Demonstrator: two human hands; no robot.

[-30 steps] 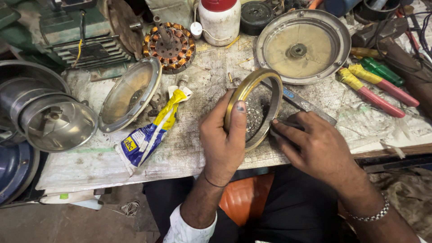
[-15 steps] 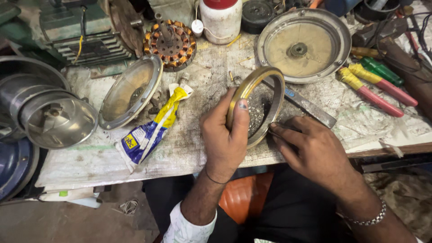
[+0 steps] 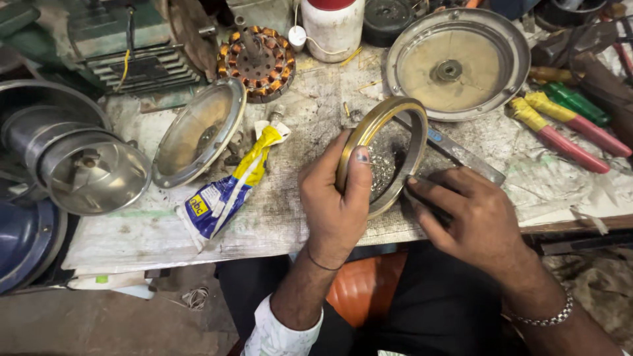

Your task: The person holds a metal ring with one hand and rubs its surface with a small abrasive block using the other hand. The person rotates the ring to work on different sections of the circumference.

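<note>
Ring held on edge over cluttered counter

Hands, nearest the camera. Left hand (image 3: 336,204) is closed around the lower rim of a brass-coloured ring (image 3: 382,155), thumb laid across its near face, holding it tilted on edge just above the counter (image 3: 290,211). Right hand (image 3: 471,211) is curled with its fingertips at the ring's right inner rim; whether it pinches a small tool cannot be told. A flat metal strip (image 3: 461,155) lies just behind this hand.

Progress, as a judgement. Work on the ring looks mid-way: a dark patch and shiny flecks show on the counter through its opening, which suggests scraping or cleaning under way. The ring is not fitted to any other part.

Middle ground. Squeezed blue-and-yellow tube (image 3: 227,191) lies uncapped to the left of the ring, near a shallow metal cover (image 3: 198,135).

Far ground. Copper-wound stator (image 3: 257,62), white jar with red lid (image 3: 333,26) and a large round metal pan (image 3: 458,62) stand apart, unassembled. Red- and green-handled tools (image 3: 567,125) lie at right; stacked metal housings (image 3: 79,165) at left.
</note>
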